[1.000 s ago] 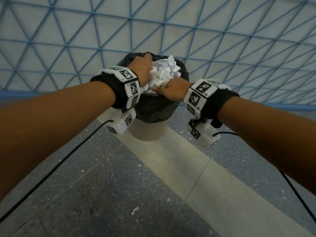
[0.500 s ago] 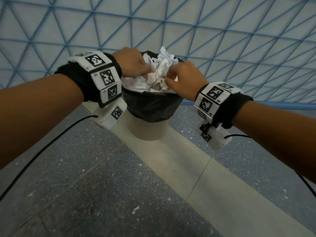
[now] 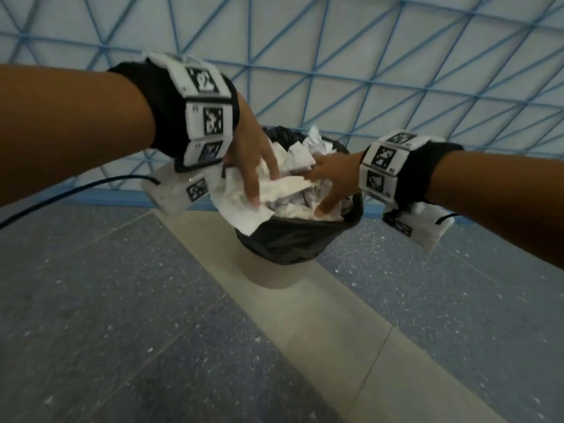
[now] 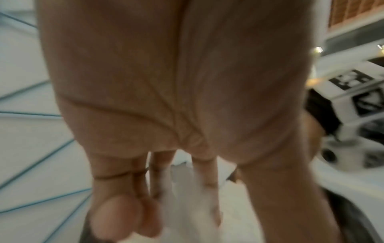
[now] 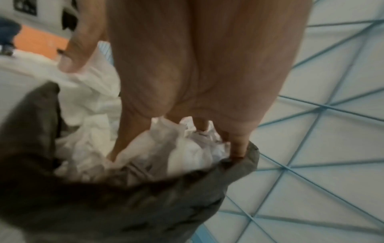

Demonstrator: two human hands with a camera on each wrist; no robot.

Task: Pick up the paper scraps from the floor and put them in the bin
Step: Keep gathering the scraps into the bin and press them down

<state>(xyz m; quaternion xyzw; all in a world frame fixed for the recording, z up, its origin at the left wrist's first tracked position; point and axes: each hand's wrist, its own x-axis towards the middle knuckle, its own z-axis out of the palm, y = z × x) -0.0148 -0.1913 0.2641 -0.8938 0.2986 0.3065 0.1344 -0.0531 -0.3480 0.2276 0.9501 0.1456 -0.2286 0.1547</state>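
White crumpled paper scraps heap the black-lined round bin beneath both hands. Left hand and right hand press down with straight fingers, gripping nothing. One sheet overhangs the rim; small flecks apparently remain on the grey speckled floor.

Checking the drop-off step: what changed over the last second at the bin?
Both hands went from bunched grips on the paper scraps to flat, straight fingers. The left hand now presses the pile down; the right hand reaches into the black liner's near side. One sheet now hangs over the rim on the left. The bin stays in place on the pale floor strip, still overfull.
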